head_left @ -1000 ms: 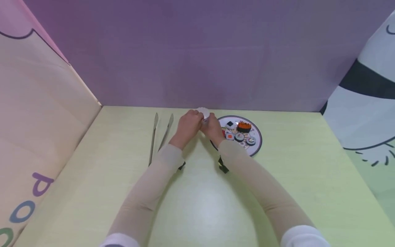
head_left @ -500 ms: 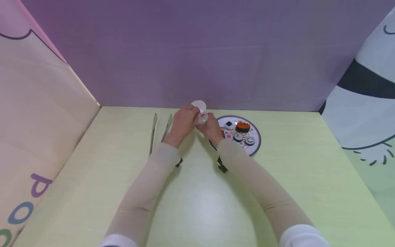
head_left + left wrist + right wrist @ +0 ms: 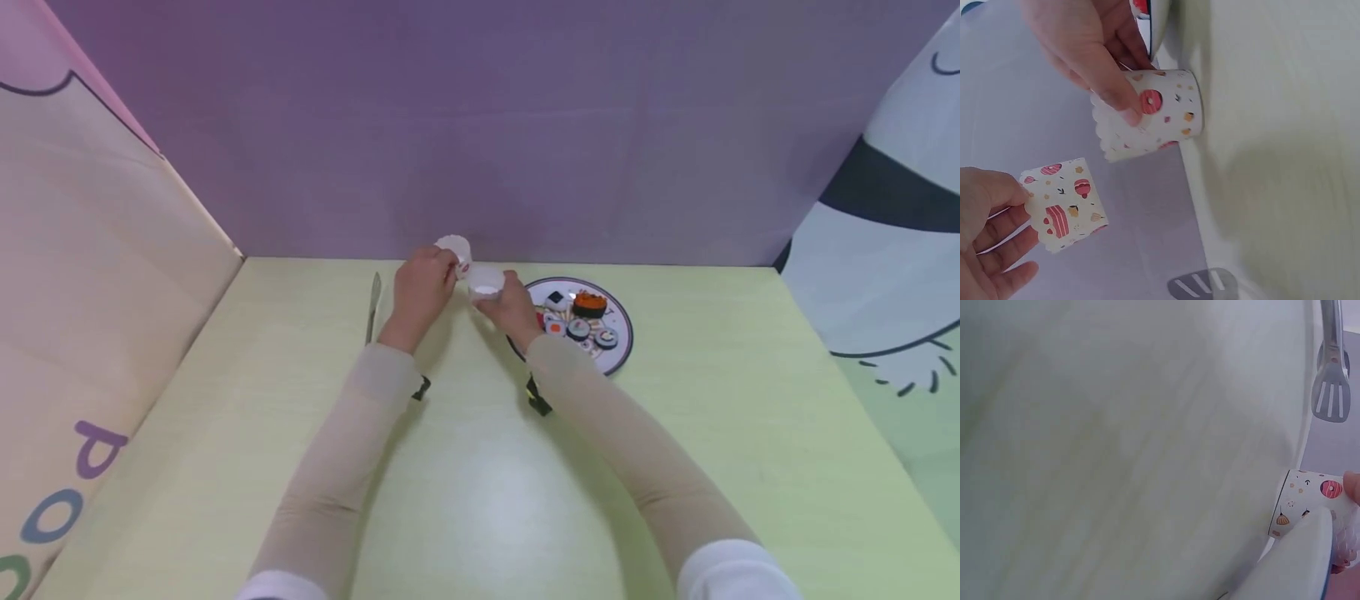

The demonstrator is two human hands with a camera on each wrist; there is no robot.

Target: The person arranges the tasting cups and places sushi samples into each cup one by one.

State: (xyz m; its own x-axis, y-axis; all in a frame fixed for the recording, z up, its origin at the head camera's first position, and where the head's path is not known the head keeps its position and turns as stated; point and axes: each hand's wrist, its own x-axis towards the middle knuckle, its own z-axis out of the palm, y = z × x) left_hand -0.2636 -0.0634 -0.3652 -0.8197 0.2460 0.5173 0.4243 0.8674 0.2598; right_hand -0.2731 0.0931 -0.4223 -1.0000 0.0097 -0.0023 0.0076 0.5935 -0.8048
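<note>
My left hand (image 3: 423, 287) pinches the scalloped rim of a small white paper baking cup (image 3: 1069, 203), printed with red cakes and donuts. A second, matching baking cup (image 3: 486, 287) is in my right hand (image 3: 513, 308), thumb on its side. The two cups are apart, each tilted, as the left wrist view shows. Whether the right cup touches the table cannot be told. Beside my right hand lies a round white plate (image 3: 618, 350) with a dark rim, bearing several sushi pieces, among them an orange-topped one (image 3: 590, 304). My right hand and sleeve partly cover it.
Metal tongs (image 3: 372, 308) with slotted ends (image 3: 1332, 400) lie left of my left hand, mostly hidden by that arm. A purple backdrop (image 3: 480, 133) rises at the table's far edge. Printed panels stand at both sides.
My left hand has moved left and slightly away from me, and its baking cup has come apart from the one in my right hand. My right hand has barely moved.
</note>
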